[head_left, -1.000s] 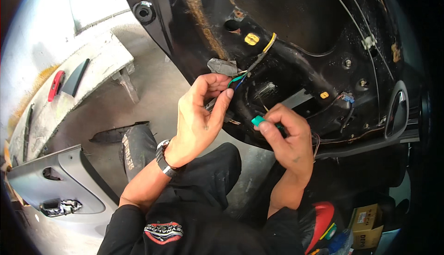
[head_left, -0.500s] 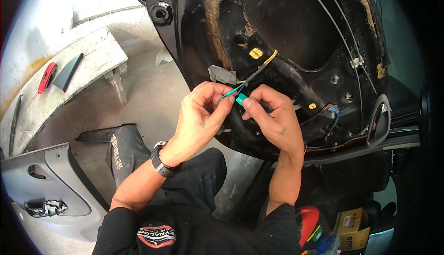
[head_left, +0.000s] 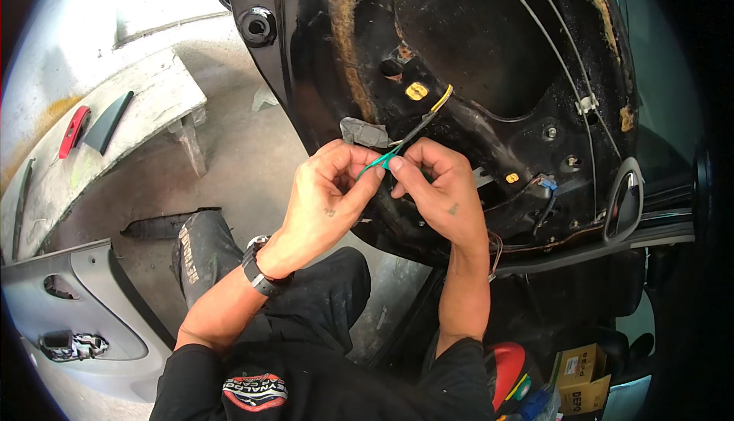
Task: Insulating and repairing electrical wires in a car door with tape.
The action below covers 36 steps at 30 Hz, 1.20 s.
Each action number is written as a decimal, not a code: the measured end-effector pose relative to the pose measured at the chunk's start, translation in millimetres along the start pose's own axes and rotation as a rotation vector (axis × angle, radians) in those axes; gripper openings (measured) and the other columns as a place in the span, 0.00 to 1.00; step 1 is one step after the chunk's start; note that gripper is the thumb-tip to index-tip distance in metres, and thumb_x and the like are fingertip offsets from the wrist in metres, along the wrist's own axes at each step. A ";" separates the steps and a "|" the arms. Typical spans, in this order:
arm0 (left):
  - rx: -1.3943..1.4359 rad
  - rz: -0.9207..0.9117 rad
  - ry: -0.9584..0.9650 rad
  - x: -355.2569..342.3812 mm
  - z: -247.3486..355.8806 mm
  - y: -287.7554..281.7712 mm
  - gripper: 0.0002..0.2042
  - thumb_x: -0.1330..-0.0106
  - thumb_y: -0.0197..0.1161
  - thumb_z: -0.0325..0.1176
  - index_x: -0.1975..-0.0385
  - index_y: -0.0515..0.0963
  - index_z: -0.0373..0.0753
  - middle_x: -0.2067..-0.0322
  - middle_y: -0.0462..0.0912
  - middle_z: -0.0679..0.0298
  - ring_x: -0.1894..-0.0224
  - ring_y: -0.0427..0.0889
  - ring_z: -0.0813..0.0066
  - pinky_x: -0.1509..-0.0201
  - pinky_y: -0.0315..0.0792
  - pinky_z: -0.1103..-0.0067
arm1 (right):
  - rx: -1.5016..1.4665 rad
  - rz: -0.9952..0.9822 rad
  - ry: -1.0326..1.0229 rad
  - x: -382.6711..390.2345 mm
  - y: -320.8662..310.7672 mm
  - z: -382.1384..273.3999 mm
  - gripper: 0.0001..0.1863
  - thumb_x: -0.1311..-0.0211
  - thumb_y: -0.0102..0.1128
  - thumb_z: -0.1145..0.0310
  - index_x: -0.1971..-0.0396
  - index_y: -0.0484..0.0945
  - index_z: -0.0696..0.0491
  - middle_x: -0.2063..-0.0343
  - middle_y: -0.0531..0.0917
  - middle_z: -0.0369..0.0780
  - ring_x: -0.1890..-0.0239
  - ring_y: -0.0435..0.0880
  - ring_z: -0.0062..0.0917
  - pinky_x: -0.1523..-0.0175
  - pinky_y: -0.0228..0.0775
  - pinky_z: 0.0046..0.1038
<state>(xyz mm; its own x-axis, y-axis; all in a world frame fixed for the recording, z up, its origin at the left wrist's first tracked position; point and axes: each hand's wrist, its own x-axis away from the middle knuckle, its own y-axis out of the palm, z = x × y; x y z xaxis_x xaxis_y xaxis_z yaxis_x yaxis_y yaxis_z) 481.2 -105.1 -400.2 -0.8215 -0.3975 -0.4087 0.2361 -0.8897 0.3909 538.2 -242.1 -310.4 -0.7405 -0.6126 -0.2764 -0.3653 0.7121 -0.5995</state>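
A bare black car door (head_left: 306, 62) stands before me, with a wire harness (head_left: 423, 121) coming out of it in yellow and black sleeving. My left hand (head_left: 332, 184) pinches the thin wires at the harness end between thumb and forefinger. Close against it, my right hand (head_left: 443, 188) presses a green strip (head_left: 387, 161), apparently tape, onto the wires with its thumb. The fingertips nearly meet and partly hide the wires. Just above the left fingers hangs a grey wrapped piece (head_left: 365, 132).
On the worn bench (head_left: 149, 89) at left lie a red utility knife (head_left: 74, 132) and a black triangular trim piece (head_left: 109, 123). A grey door panel (head_left: 115, 314) leans at lower left. Black trim (head_left: 164, 225) lies on the floor. A cardboard box (head_left: 579, 371) stands lower right.
My right hand has moved left, closer to my left hand. The green strip, earlier held apart beside the wires, now meets them. The view has shifted slightly.
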 end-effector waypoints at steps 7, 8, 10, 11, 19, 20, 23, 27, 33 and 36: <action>-0.043 -0.016 -0.012 -2.4 2.8 -1.4 0.04 0.38 0.66 0.26 0.67 0.81 0.33 0.78 0.73 0.73 0.78 0.66 0.91 0.77 0.60 0.86 | -0.006 0.017 0.081 -1.4 0.8 -3.4 0.13 0.38 0.63 0.68 0.77 0.76 0.61 0.82 0.78 0.35 0.80 0.78 0.14 0.75 0.66 0.19; -0.060 -0.009 -0.023 -2.8 3.1 -0.4 0.05 0.36 0.65 0.28 0.66 0.80 0.33 0.77 0.75 0.74 0.76 0.67 0.92 0.75 0.60 0.88 | -0.033 0.003 0.101 -1.3 0.2 -2.8 0.13 0.38 0.63 0.67 0.77 0.77 0.61 0.82 0.78 0.34 0.80 0.78 0.14 0.75 0.66 0.19; -0.083 -0.005 -0.033 -4.5 5.4 1.4 0.06 0.33 0.65 0.29 0.66 0.80 0.33 0.77 0.78 0.75 0.75 0.68 0.94 0.74 0.60 0.90 | -0.083 -0.030 0.109 -3.2 -1.3 0.5 0.13 0.37 0.62 0.67 0.76 0.77 0.61 0.82 0.78 0.34 0.80 0.78 0.14 0.75 0.66 0.19; -0.083 0.024 -0.042 -5.4 8.3 2.3 0.07 0.35 0.65 0.30 0.68 0.80 0.32 0.80 0.74 0.75 0.77 0.65 0.92 0.76 0.59 0.88 | -0.130 -0.062 0.115 -4.4 -2.1 2.5 0.14 0.36 0.62 0.66 0.76 0.78 0.61 0.82 0.78 0.34 0.80 0.79 0.15 0.74 0.66 0.19; -0.222 0.010 -0.144 -15.6 26.1 -10.2 0.10 0.36 0.63 0.33 0.75 0.79 0.31 0.85 0.70 0.74 0.81 0.62 0.91 0.79 0.56 0.85 | -0.207 -0.134 0.082 -13.6 2.0 14.1 0.15 0.36 0.63 0.63 0.75 0.79 0.60 0.83 0.77 0.32 0.80 0.77 0.13 0.74 0.66 0.18; -0.193 -0.010 -0.204 -16.4 31.2 -11.4 0.09 0.36 0.62 0.32 0.75 0.79 0.33 0.84 0.72 0.74 0.82 0.64 0.91 0.79 0.57 0.86 | -0.171 -0.134 0.079 -14.4 2.2 13.6 0.15 0.37 0.63 0.62 0.75 0.79 0.60 0.83 0.76 0.31 0.80 0.76 0.13 0.75 0.65 0.18; -0.208 -0.034 -0.250 -19.7 37.1 -8.9 0.08 0.35 0.61 0.31 0.75 0.79 0.35 0.84 0.74 0.72 0.84 0.67 0.90 0.80 0.58 0.88 | -0.179 -0.130 0.084 -15.6 0.1 14.0 0.13 0.35 0.63 0.66 0.74 0.79 0.60 0.81 0.78 0.31 0.79 0.76 0.12 0.72 0.69 0.18; -0.152 -0.038 -0.249 -20.8 40.9 -12.2 0.09 0.35 0.63 0.32 0.76 0.77 0.36 0.85 0.74 0.71 0.85 0.67 0.88 0.82 0.59 0.87 | -0.326 -0.110 0.049 -16.6 6.8 23.1 0.12 0.37 0.64 0.66 0.73 0.80 0.61 0.82 0.78 0.32 0.80 0.76 0.12 0.74 0.67 0.17; -0.140 -0.097 -0.335 -20.2 54.3 -13.7 0.09 0.34 0.60 0.31 0.75 0.77 0.35 0.82 0.75 0.69 0.85 0.69 0.85 0.80 0.65 0.85 | -0.239 -0.016 -0.017 -9.4 8.5 21.0 0.18 0.42 0.69 0.61 0.76 0.81 0.64 0.88 0.78 0.38 0.82 0.78 0.16 0.77 0.66 0.22; -0.079 -0.074 -0.433 -22.4 59.5 -15.3 0.08 0.35 0.60 0.32 0.73 0.78 0.34 0.81 0.75 0.68 0.84 0.69 0.84 0.78 0.66 0.84 | -0.054 0.148 -0.069 -2.5 11.8 15.8 0.19 0.46 0.72 0.60 0.78 0.80 0.64 0.89 0.77 0.43 0.83 0.81 0.28 0.76 0.69 0.29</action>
<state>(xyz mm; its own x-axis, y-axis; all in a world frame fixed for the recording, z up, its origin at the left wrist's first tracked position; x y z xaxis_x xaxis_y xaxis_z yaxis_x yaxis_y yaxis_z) 465.1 -69.3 -348.0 -0.9753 -0.2166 -0.0431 0.1939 -0.9333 0.3022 544.6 -237.6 -328.6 -0.7489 -0.5204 -0.4103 -0.2863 0.8125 -0.5079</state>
